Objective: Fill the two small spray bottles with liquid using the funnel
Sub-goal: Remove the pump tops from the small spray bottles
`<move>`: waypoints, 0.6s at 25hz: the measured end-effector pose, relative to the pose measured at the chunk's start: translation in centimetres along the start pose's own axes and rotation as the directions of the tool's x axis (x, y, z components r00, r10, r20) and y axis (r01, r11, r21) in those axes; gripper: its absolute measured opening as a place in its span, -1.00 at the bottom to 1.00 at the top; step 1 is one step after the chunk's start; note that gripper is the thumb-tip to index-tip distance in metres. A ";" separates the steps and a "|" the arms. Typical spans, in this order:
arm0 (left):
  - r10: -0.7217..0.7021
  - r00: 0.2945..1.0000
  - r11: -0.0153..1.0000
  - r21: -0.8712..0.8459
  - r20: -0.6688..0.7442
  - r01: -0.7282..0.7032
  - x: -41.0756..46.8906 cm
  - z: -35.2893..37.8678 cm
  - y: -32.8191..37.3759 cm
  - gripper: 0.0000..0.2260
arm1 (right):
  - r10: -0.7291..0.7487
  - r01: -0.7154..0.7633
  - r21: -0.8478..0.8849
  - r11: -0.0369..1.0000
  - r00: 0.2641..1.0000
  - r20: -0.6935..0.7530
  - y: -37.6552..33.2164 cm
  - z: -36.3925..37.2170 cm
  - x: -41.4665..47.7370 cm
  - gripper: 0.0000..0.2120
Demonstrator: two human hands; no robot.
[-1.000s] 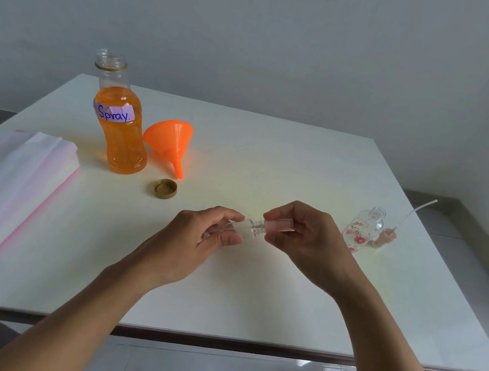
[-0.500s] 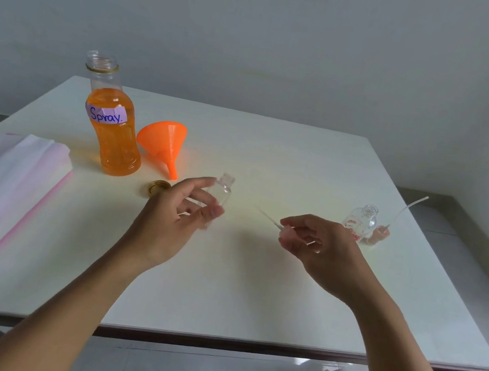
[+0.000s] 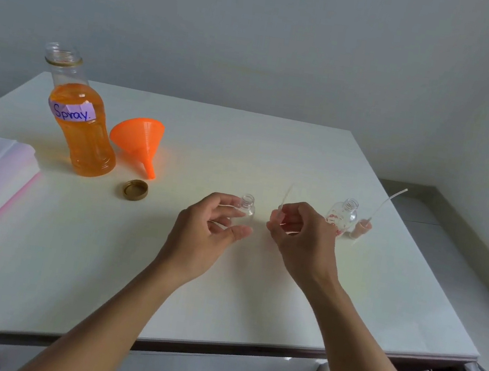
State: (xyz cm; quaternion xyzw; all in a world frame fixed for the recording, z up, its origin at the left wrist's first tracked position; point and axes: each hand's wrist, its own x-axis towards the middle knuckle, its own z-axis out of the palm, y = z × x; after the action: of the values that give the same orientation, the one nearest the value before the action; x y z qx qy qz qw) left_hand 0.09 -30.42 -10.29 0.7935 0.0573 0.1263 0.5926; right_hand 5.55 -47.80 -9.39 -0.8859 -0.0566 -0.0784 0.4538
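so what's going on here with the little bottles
A person is getting two small spray bottles ready to fill. The left hand holds the clear bottle upright, and the right hand pinches a spray head, tube up. The patterned bottle stands open, a second head beside it. The funnel lies by the open orange bottle; both small bottles look empty.

I face a white table [image 3: 274, 139]. Behind the table rises a plain pale grey wall [image 3: 258, 30]. Right of the table, grey skirting [image 3: 406, 187] borders a light tiled floor [image 3: 418, 211]. Lighting is soft and even.
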 end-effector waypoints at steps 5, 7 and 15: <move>0.018 1.000 1.000 0.013 0.022 -0.018 -0.1 1.0 -0.4 -0.62 | -0.026 0.022 -0.088 0.996 0.999 -0.038 0.1 0.9 0.3 -0.87; 0.027 0.999 0.999 0.029 0.017 -0.028 -0.1 1.2 -0.4 -0.61 | -0.029 0.024 -0.117 0.993 0.999 -0.040 0.1 1.1 0.5 -0.82; -0.017 0.998 0.976 0.220 0.054 0.004 -1.8 -0.2 -0.4 -0.33 | -0.003 0.043 -0.343 0.938 0.993 0.116 -0.5 -1.1 -1.7 -0.62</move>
State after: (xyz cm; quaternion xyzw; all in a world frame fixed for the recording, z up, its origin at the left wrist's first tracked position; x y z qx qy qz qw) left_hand -1.66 -30.55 -10.89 0.8570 0.0586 0.0938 0.5033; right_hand 3.69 -48.45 -8.70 -0.9539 -0.0781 -0.0419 0.2868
